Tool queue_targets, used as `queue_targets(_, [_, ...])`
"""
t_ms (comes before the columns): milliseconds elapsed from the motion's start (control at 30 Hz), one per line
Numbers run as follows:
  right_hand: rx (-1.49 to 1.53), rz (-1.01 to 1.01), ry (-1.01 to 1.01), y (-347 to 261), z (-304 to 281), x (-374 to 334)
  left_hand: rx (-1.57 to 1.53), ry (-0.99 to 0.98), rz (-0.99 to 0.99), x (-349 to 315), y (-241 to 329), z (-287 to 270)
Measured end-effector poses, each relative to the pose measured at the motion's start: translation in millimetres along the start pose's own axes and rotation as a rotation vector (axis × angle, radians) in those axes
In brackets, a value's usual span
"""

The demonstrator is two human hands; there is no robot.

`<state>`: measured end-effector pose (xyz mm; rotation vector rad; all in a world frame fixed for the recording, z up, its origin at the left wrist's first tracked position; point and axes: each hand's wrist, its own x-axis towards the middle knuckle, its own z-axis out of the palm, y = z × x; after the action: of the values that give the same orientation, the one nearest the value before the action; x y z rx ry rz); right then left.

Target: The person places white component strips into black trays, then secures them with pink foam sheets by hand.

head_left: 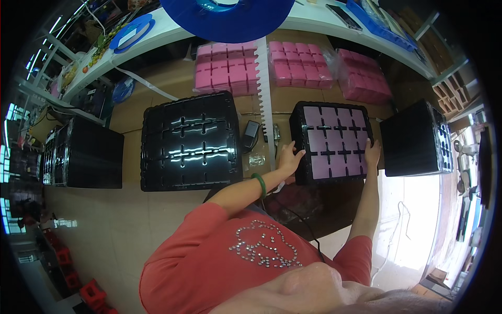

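Note:
A black plastic tray [300,125] with a pink foam sheet [334,137] and cross-shaped slots in it lies right of centre, seemingly on top of a stack. My left hand [288,159] grips its left edge, with thumb and fingers at the rim. At the right edge, my right hand [372,154] holds the rim, fingertips on top near the foam. What the fingers do under the rim is hidden. Left of my left hand stands a larger stack of glossy black trays [188,146] with cross-shaped ridges.
Tall black tray stacks stand at the far left [94,154] and right [413,140]. Plastic-wrapped pink foam blocks [227,68] lie behind, beside a white notched strip [264,89]. A black power adapter [251,133] sits between the stacks. A blue reel [230,26] overhangs from the white shelf [172,31].

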<state>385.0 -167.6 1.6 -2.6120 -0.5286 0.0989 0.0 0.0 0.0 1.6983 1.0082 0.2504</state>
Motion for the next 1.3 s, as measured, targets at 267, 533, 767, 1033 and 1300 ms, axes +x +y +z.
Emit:
queue_targets(267, [0.604,-0.627,-0.148,-183,-3,-180,-0.051,1.003,0.459,-34,-24,-46])
queue_targets(533, [1.126,-0.299,-1.202,-244,37,-263,-0.907,-0.068,0.058,-131,-1,-90])
queue_targets(767, [1.306,-0.210,-1.501,-254,36,-305,-1.247,-0.382,-0.061,-168,-14,-134])
queue_targets(1033, [0.926,-0.442,-0.996,-303,34,-349,-0.841,0.025,0.293,-231,-41,-202])
queue_targets(1300, [0.222,-1.216,-0.461,-387,53,-391,-0.692,-0.422,0.483,-256,-50,-243])
